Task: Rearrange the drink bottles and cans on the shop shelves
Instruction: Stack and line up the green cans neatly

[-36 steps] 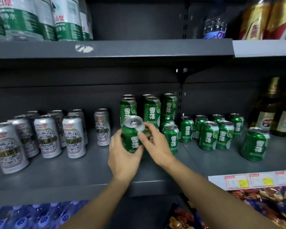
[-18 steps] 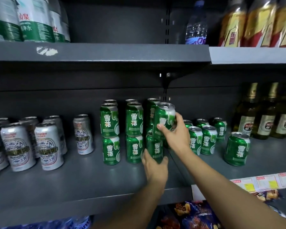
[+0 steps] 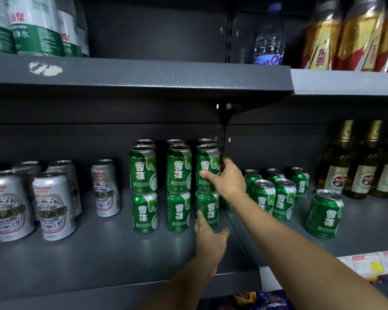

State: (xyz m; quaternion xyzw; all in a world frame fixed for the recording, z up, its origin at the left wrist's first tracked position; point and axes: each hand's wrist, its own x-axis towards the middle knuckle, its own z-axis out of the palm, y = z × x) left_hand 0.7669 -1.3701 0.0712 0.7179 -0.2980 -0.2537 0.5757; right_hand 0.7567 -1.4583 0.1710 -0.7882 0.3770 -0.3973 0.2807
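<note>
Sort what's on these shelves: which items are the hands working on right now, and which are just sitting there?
In hand:
- top green can, gripped by right hand
- bottom green can, touched by left hand

Sitting there:
- silver cans
- loose green can
- glass bottles
- water bottle

Both bare forearms reach forward and up from the lower edge of the view, the right one running in from the lower right and crossing above the left. The right hand (image 3: 227, 179) is raised higher, its thumb laid across the front of the upper green can (image 3: 207, 168) and its fingers wrapped round that can's right side, out of sight behind it. The left hand (image 3: 211, 237) sits lower, back of the hand toward the camera, with one finger stretched up against the front of the lower green can (image 3: 207, 208) and the thumb spread out to the right.
</note>
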